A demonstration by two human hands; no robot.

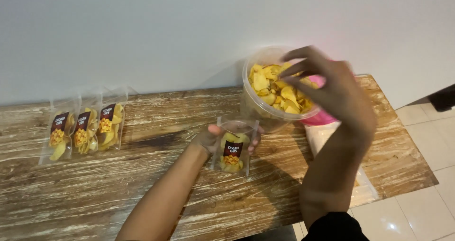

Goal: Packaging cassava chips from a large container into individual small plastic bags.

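The left hand point(208, 139) holds a small clear bag point(233, 146) upright on the wooden counter point(142, 184), open at the top and partly filled with yellow chips. The right hand point(332, 87) hovers with loosely spread fingers over a clear tub point(258, 111) full of chips, holding nothing visible. Three filled bags point(85, 129) lie side by side at the left
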